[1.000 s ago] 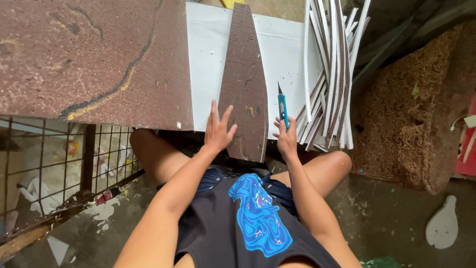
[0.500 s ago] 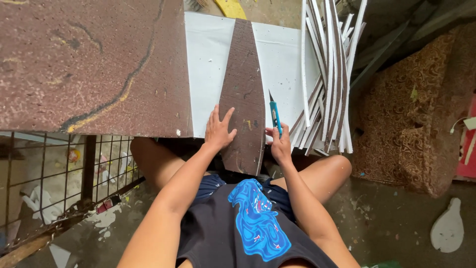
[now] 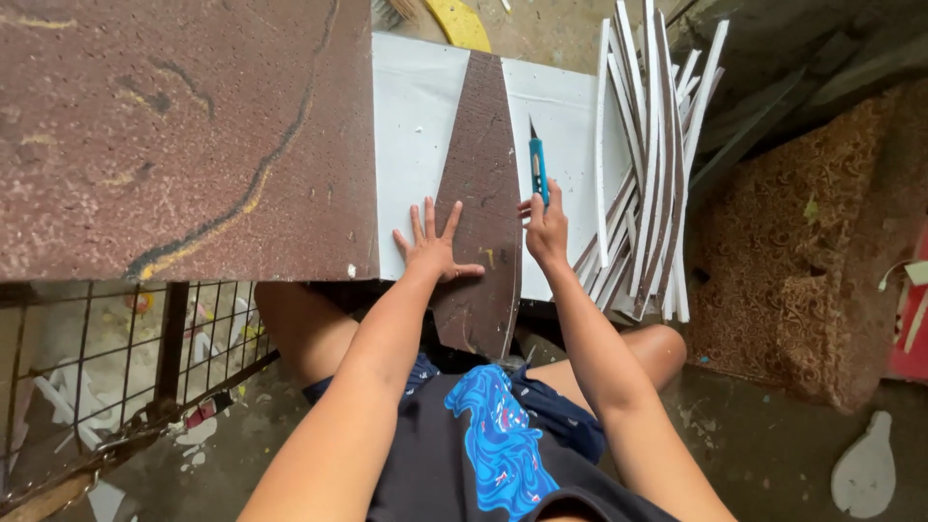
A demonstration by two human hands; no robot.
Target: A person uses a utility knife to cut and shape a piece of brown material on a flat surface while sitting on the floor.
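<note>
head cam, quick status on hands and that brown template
Left hand flat, fingers spread on brown template. Right hand grips blue utility knife at template's right edge. Cut strips stacked close right.

- Brown speckled template (image 3: 480, 184) on a plain white sheet (image 3: 416, 126).
- Teal knife (image 3: 538, 166).
- Strips (image 3: 650, 174) white, brown-faced.
- Yellow scrap (image 3: 461, 21).
- Black shirt (image 3: 483, 454), blue swirl print.

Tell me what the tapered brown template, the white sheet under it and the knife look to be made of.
Tapered brown template: probably stiff board or laminate, matte, speckled surface. White sheet: likely foam or plastic board, smooth, with crumbs on it. Knife in the right hand: blue plastic body, thin metal blade.
</note>
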